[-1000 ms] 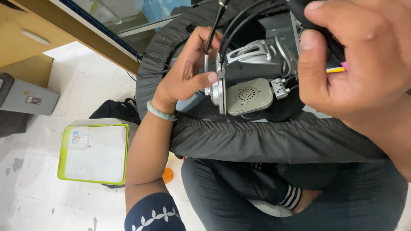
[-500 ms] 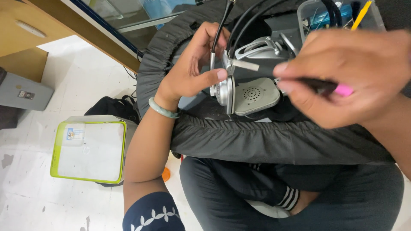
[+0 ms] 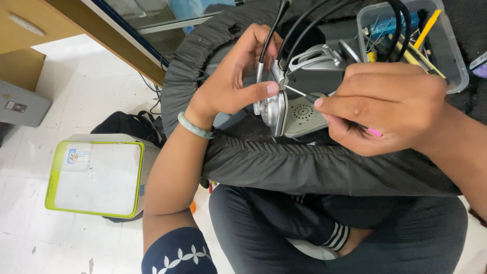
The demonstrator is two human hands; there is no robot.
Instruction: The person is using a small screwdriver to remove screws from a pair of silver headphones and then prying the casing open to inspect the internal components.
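**Silver headset pinned at the rim of a black padded ring**

Dark trousers of the seated person fill the near edge of the view, legs crossed under the black padded ring that lies across the lap. Near and to the left of the ring, on the pale floor, sits a white box with a lime-green border, with a black bag just beyond it.

Just inside the near rim of the ring is the silver headset, its round ear cup standing on edge with the perforated grey face turned toward the right. The left hand, a pale green bangle at its wrist, pinches the ear cup, thumb pressed on the near side and fingers curled behind the metal band. The right hand is closed in a pinch on a thin screwdriver with a pink end; its metal tip meets the headset beside the left thumb.

Black cables rise from the headset toward the far side of the ring. Farther right, on the ring's surface, stands a clear plastic tub of tools and yellow sticks. Beyond the ring to the left runs a wooden cabinet.
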